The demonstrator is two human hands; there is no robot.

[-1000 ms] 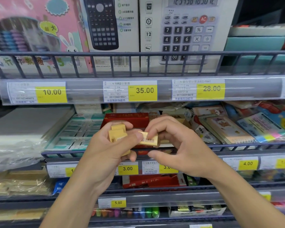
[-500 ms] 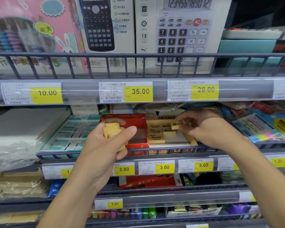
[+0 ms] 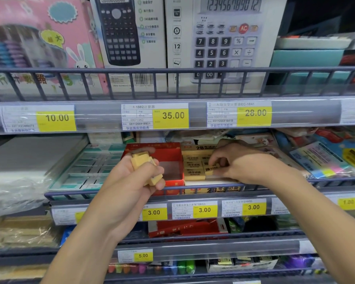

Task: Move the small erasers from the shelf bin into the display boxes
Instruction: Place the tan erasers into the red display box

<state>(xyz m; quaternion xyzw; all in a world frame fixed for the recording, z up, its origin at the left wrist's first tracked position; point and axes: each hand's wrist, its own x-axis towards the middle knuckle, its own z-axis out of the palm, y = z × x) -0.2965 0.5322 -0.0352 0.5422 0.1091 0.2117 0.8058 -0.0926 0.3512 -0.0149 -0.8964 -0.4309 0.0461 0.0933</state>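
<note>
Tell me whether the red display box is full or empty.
Empty, as far as shows: the red display box has bare walls and floor, while the yellow display box beside it holds rows of erasers.

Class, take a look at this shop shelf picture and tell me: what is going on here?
A person is stocking small yellow erasers. The left hand grips a handful of erasers in front of the red display box, which looks mostly empty. The right hand reaches into the yellow display box beside it, pinching one eraser next to those already lying in rows there.
</note>
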